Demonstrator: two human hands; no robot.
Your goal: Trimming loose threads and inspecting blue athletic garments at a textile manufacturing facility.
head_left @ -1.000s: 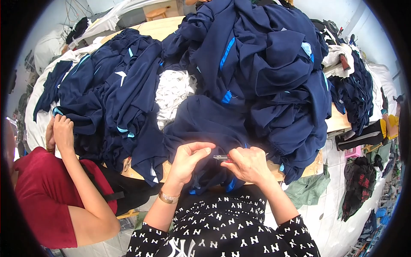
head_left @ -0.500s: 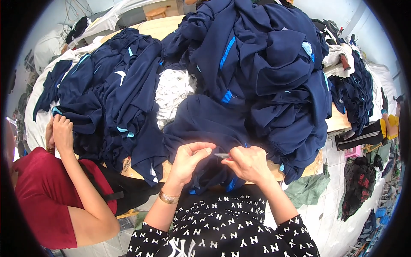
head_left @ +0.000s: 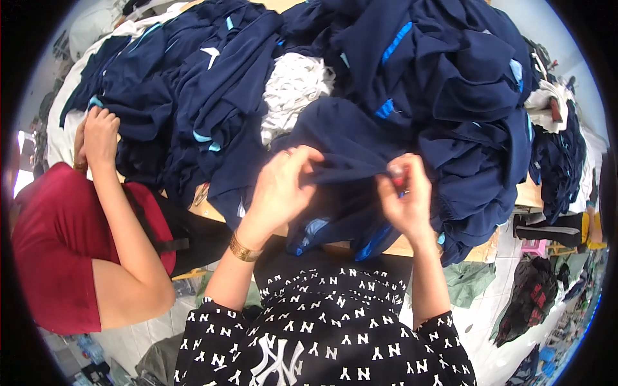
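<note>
Co-worker (head_left: 58, 251): seated or standing at the near left in a dark red top, cannot tell which; both hands (head_left: 100, 141) are at the left edge of the navy garments.
Left heap (head_left: 187, 103): navy garments with light blue trim, spread loosely at the far left.
Left hand (head_left: 286, 183): near the middle, a gold-coloured bracelet (head_left: 246, 246) on its wrist; the grip is drawn in, thumb and fingers pinching the left part of the navy cloth (head_left: 353, 168).
White strips (head_left: 293, 93): a tangled pile just beyond the left hand, between the left heap and the right heap (head_left: 463, 90).
Black top (head_left: 335, 341): the wearer's own, with a white print, at the near middle.
Navy cloth: pulled taut between the two hands, at the near side of the heaps; bright blue pieces (head_left: 374, 241) show on the material nearer the wearer.
Right hand (head_left: 409, 193): the grip is closed around small red-handled snips (head_left: 399, 178), the right part of the navy cloth meeting its fingertips; blades too blurred to judge.
Right heap: navy, large, bunched, with bright blue strips.
Tabletop (head_left: 483, 249): pale wood, showing along the near right edge.
Floor, right: green cloth (head_left: 468, 283) and, farther right, a dark garment (head_left: 528, 293).
</note>
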